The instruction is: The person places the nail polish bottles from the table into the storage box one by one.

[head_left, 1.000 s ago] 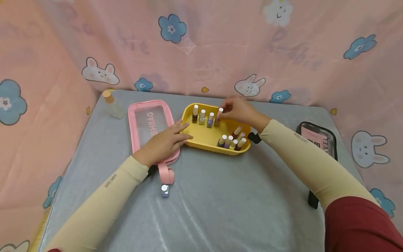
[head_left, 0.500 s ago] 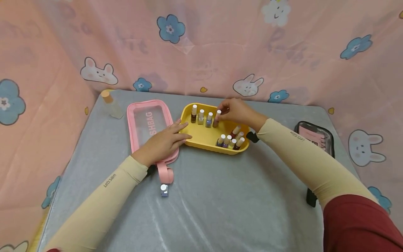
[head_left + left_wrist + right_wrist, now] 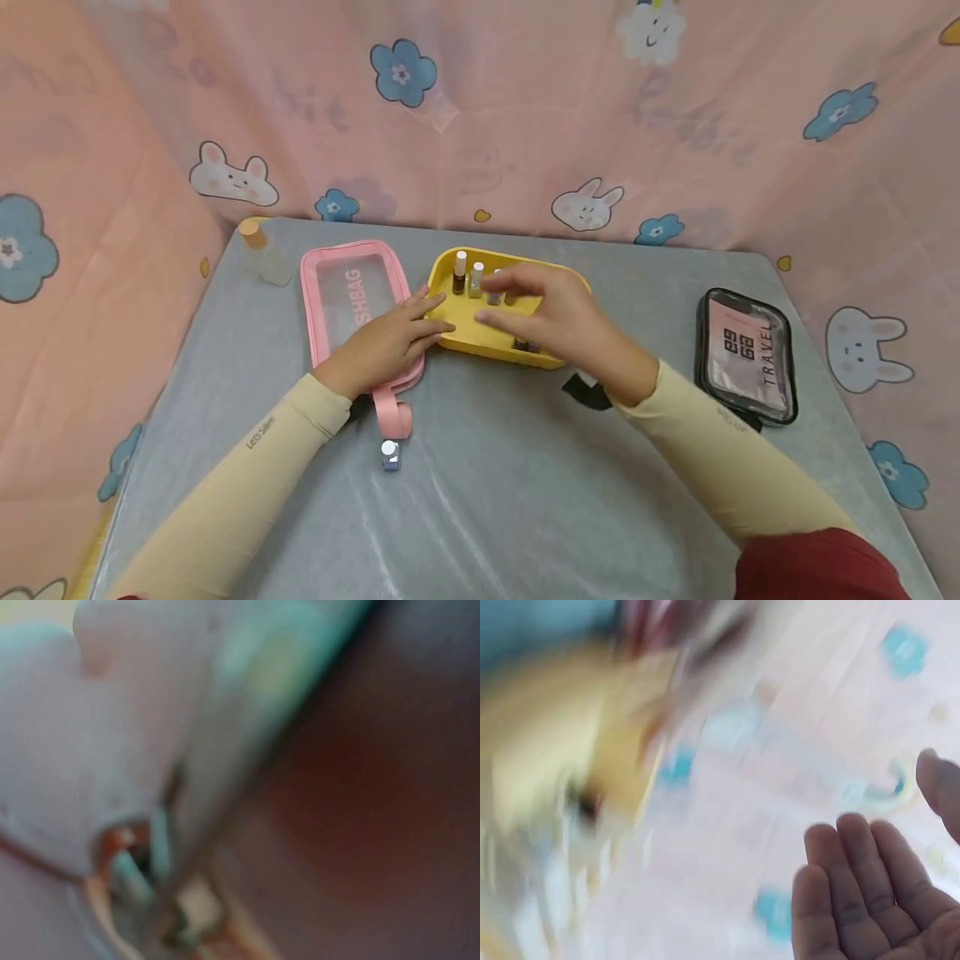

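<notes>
My left hand (image 3: 386, 343) lies over the pink-trimmed clear bag (image 3: 313, 304), its spread fingers on the left rim of a yellow tray (image 3: 467, 318). Inside the tray, a row of small white-capped nail polish bottles (image 3: 459, 275) stands along the back. The row's right end is partly covered by my right hand (image 3: 566, 315), which hovers over the tray, thumb apart from fingers, holding nothing. In the right wrist view its fingers (image 3: 847, 892) are extended. More polish bottles (image 3: 522, 343) at the tray's front right are mostly hidden behind it.
A blue nail polish bottle (image 3: 391, 458) with a white cap is on the grey table (image 3: 480, 500), beside the bag's pink strap (image 3: 390, 415). A clear bottle (image 3: 272, 265) with an orange-gold cap stands back left. At right lies a black-edged travel pouch (image 3: 746, 358).
My right hand has let go of the fourth polish bottle in the back row and come toward the front and left, opening its fingers. The left hand stays in place.
</notes>
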`<state>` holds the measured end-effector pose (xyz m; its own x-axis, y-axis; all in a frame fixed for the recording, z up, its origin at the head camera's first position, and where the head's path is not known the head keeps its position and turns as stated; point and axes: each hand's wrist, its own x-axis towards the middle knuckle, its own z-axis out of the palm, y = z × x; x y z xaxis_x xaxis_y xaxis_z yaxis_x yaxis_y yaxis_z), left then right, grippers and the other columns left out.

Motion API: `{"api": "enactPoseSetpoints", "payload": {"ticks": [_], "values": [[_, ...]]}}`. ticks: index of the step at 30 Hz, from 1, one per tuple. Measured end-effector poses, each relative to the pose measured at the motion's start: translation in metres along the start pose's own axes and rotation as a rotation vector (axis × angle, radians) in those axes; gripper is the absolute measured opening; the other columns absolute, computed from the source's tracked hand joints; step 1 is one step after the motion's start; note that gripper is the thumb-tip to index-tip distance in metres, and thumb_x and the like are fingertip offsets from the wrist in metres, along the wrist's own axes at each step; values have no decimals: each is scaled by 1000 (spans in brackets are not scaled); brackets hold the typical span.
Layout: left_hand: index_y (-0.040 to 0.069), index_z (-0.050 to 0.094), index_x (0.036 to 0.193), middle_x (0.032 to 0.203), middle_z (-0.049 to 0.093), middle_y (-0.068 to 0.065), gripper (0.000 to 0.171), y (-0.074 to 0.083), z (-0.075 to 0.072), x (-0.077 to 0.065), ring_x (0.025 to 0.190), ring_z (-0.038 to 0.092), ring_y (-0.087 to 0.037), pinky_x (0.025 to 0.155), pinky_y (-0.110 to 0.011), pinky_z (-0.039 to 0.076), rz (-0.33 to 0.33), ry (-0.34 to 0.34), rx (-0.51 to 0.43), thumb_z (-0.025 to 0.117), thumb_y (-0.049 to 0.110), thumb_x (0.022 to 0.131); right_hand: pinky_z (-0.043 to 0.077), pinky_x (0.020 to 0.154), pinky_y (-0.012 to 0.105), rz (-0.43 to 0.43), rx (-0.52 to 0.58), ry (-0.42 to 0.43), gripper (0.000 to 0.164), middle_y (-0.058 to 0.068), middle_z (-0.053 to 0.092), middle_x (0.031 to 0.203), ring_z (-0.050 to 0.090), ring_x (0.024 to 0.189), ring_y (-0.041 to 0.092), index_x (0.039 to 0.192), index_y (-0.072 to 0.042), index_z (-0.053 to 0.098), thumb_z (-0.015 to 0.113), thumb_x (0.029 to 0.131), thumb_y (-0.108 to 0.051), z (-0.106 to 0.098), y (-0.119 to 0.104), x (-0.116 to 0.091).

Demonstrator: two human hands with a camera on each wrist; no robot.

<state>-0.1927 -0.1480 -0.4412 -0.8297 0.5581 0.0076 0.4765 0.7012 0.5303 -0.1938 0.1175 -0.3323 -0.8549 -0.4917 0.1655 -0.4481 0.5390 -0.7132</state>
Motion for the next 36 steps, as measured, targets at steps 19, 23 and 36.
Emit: {"api": "enactPoseSetpoints", "payload": {"ticks": [19,23,36], "values": [[19,70,143,169,37,-6,34,-3,4,1,161,17,-25,127,-51,26,39,32,9,56,27,113,53,91,20,-273,75,-185,36,-5,75,101,69,93,10,112,-11,80,95,83,-25,154,-6,-59],[19,70,143,169,37,-6,34,-3,4,1,161,17,-25,127,-50,26,44,31,4,56,27,113,53,89,17,-335,58,-173,29,-4,76,100,69,92,6,108,-10,81,93,85,-22,157,-4,-60],[20,69,144,170,37,-5,35,-2,3,0,161,16,-24,127,-49,24,38,30,-3,56,28,113,55,91,20,-512,-62,-127,13,-5,77,99,72,95,6,103,-12,81,86,92,-18,147,-2,-58]]}}
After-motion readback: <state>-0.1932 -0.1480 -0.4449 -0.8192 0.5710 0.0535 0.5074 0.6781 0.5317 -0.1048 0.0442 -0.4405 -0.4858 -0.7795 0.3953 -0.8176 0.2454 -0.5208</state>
